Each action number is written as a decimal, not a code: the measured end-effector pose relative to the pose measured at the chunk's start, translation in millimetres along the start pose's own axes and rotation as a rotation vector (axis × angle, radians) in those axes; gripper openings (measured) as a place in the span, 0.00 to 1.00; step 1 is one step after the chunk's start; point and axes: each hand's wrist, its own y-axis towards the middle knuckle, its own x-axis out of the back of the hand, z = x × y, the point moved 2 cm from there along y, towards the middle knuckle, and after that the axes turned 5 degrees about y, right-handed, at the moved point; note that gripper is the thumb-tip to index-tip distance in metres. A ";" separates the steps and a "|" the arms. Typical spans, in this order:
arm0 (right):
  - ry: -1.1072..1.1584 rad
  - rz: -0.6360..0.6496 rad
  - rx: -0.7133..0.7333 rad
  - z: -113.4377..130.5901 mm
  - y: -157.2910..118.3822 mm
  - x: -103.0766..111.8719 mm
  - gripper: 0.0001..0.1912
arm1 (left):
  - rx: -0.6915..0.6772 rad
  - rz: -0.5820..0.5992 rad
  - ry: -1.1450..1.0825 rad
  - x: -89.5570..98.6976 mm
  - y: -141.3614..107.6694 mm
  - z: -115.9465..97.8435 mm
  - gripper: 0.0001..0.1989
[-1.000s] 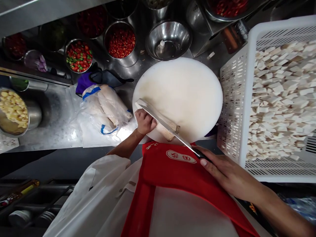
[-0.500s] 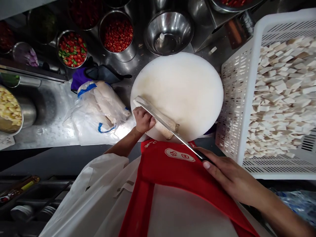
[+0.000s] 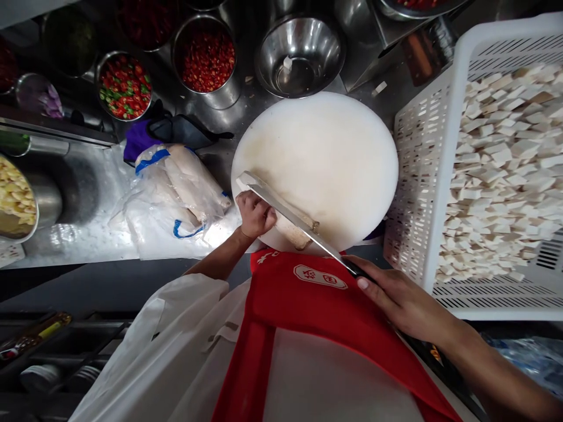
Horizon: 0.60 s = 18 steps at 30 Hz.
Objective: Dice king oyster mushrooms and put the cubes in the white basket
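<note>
A round white cutting board (image 3: 338, 152) lies in front of me. On its near left part rests a thick, pale king oyster mushroom (image 3: 295, 233) with a rough brownish end. My left hand (image 3: 254, 214) holds the mushroom down with curled fingers, partly behind the blade. My right hand (image 3: 396, 298) grips the black handle of a long knife (image 3: 288, 210). The blade slants across the board along the mushroom's far side, its tip beyond my left knuckles. Whether the edge is inside the mushroom cannot be made out.
At right stands a white slotted basket (image 3: 443, 140) of pale cut chunks (image 3: 501, 176). A plastic bag (image 3: 176, 193) of whole mushrooms lies left. Behind the board are a steel bowl (image 3: 269, 55) and pots of chopped red chillies (image 3: 209, 61) and mixed chillies (image 3: 125, 87).
The knife and my right hand have shifted slightly up and to the left. My left hand and the mushroom stay almost where they were.
</note>
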 end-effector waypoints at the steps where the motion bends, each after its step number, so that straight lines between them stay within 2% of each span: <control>1: 0.007 0.009 0.004 -1.4 -0.3 -0.5 0.30 | 0.016 0.022 0.000 -0.1 -1.0 0.8 0.10; 9: 0.037 0.049 0.005 4.2 1.8 -3.4 0.30 | 0.067 0.082 0.043 -1.3 -4.6 1.9 0.12; 18: 0.020 0.092 -0.011 5.6 13.5 2.8 0.31 | -0.010 -0.037 -0.045 0.9 -3.1 -3.0 0.08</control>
